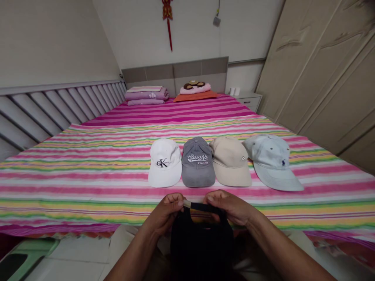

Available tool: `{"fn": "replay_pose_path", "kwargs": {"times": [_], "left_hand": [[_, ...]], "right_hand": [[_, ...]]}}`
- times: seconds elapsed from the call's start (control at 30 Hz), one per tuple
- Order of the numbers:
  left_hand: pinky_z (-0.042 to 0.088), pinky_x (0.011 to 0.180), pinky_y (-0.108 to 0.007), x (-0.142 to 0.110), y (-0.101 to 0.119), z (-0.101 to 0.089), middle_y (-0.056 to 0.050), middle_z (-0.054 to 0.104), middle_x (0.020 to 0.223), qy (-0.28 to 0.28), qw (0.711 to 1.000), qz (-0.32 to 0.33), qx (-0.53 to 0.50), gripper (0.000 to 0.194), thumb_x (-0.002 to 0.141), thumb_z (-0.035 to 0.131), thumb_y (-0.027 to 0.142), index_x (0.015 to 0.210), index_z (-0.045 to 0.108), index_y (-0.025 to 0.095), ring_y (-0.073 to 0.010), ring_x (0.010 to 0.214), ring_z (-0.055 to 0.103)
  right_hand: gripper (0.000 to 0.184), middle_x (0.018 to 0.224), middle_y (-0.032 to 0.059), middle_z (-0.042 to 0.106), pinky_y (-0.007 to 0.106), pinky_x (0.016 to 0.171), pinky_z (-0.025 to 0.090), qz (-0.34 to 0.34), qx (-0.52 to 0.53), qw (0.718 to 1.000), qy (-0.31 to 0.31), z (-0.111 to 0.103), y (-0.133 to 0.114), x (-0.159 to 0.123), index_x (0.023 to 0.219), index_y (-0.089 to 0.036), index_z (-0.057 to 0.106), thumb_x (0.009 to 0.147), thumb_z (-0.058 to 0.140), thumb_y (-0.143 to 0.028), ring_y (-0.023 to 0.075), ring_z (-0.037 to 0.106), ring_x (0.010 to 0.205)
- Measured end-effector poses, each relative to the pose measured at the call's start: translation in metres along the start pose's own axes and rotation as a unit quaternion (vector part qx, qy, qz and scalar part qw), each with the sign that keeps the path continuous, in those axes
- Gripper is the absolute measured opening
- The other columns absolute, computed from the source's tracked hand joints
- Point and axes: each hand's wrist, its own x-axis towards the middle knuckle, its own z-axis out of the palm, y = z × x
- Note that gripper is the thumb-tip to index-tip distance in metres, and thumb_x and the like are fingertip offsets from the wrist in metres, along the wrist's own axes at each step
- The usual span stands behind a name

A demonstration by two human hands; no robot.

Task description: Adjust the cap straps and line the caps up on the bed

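Observation:
Between my hands is a black cap (202, 246), its back strap and opening turned towards the bed. My left hand (168, 210) pinches the strap's light-coloured end at the left. On the other side, my right hand (228, 205) grips the strap where it meets the cap. Just beyond, a row of caps lies on the bed: a white cap (165, 160) with "CK" lettering, a grey cap (198, 164) reading "Always", a beige cap (231, 162) and a pale blue-grey cap (272, 162) with a small dark emblem. Their brims point towards me.
A striped sheet (88, 175) covers the bed. Folded purple bedding (146, 95) and a pillow stack (195, 91) lie by the headboard (202, 68). A railing (64, 103) runs along the left; a nightstand (249, 101) and wardrobe (319, 78) stand right.

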Motion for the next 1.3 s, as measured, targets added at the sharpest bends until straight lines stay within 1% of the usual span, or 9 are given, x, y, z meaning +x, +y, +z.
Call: {"fn": "replay_pose_path", "kwargs": {"times": [0.17,0.27,0.37,0.5,0.77,1.0,1.17,1.23,1.3], "left_hand": [[0.033,0.051,-0.018,-0.001,0.002,0.007,0.001,0.053,0.052,0.014,1.0,-0.011,-0.004,0.02,0.059,0.073,0.026,0.059,0.059,0.011,-0.0064,0.05,0.045],[0.032,0.05,-0.018,-0.002,0.003,0.01,0.001,0.053,0.05,0.0,1.0,-0.016,0.002,0.021,0.061,0.071,0.028,0.056,0.059,0.011,-0.0063,0.049,0.044],[0.034,0.055,-0.019,-0.002,0.002,0.01,-0.001,0.058,0.056,-0.013,1.0,-0.011,0.013,0.019,0.059,0.073,0.027,0.058,0.062,0.011,-0.0078,0.054,0.048],[0.035,0.06,-0.02,-0.003,0.001,0.009,-0.002,0.061,0.062,-0.028,0.999,-0.01,0.022,0.017,0.057,0.074,0.025,0.058,0.064,0.012,-0.0096,0.059,0.051],[0.031,0.054,-0.019,-0.004,0.003,0.012,0.001,0.053,0.051,-0.034,0.999,-0.009,0.02,0.017,0.057,0.069,0.019,0.048,0.057,0.012,-0.0082,0.053,0.045],[0.026,0.047,-0.019,-0.004,0.002,0.013,0.003,0.048,0.046,-0.018,0.999,-0.028,0.02,0.018,0.051,0.069,0.018,0.044,0.054,0.012,-0.0061,0.046,0.039],[0.034,0.054,-0.022,-0.002,0.007,0.013,-0.002,0.058,0.061,-0.06,0.996,-0.049,0.054,0.023,0.063,0.066,0.033,0.067,0.063,0.011,-0.0106,0.055,0.049],[0.032,0.051,-0.021,-0.001,0.008,0.011,-0.002,0.058,0.059,-0.073,0.988,-0.104,0.084,0.024,0.062,0.068,0.031,0.07,0.065,0.009,-0.009,0.051,0.048],[0.028,0.047,-0.02,-0.002,0.009,0.009,-0.001,0.056,0.053,-0.075,0.983,-0.141,0.092,0.021,0.058,0.072,0.026,0.067,0.065,0.008,-0.0067,0.045,0.044]], "right_hand": [[0.035,0.049,-0.0067,0.047,0.018,0.037,0.021,-0.027,-0.029,0.999,0.013,0.016,-0.007,0.001,0.08,-0.014,0.055,0.068,0.063,-0.046,0.0045,0.034,0.038],[0.035,0.059,-0.0063,0.051,0.019,0.046,0.031,-0.086,-0.123,0.987,0.061,0.028,-0.012,0.0,0.09,-0.017,0.055,0.065,0.068,-0.038,0.0065,0.042,0.048],[0.022,0.075,-0.0012,0.059,0.023,0.062,0.037,-0.152,-0.305,0.932,0.122,0.041,-0.017,-0.004,0.087,-0.018,0.059,0.068,0.066,-0.026,0.0124,0.052,0.068],[0.007,0.074,0.002,0.063,0.024,0.061,0.036,-0.171,-0.469,0.854,0.15,0.053,-0.022,-0.007,0.078,-0.017,0.062,0.075,0.057,-0.02,0.0139,0.053,0.066],[0.008,0.069,0.002,0.061,0.023,0.056,0.034,-0.169,-0.553,0.804,0.137,0.056,-0.023,-0.009,0.077,-0.016,0.061,0.077,0.055,-0.021,0.0129,0.053,0.062],[0.006,0.064,0.0004,0.059,0.022,0.055,0.032,-0.176,-0.556,0.803,0.124,0.053,-0.021,-0.01,0.073,-0.016,0.059,0.076,0.055,-0.019,0.0121,0.05,0.059],[0.007,0.071,0.0036,0.061,0.025,0.059,0.035,-0.176,-0.551,0.807,0.12,0.054,-0.022,-0.012,0.078,-0.015,0.06,0.075,0.055,-0.018,0.0145,0.053,0.065],[0.008,0.07,0.0025,0.06,0.024,0.058,0.035,-0.161,-0.507,0.839,0.114,0.053,-0.024,-0.012,0.078,-0.016,0.06,0.075,0.055,-0.02,0.014,0.053,0.063],[0.014,0.067,0.0001,0.057,0.022,0.052,0.035,-0.119,-0.406,0.901,0.093,0.048,-0.024,-0.011,0.081,-0.016,0.059,0.077,0.054,-0.029,0.0118,0.051,0.057]]}}
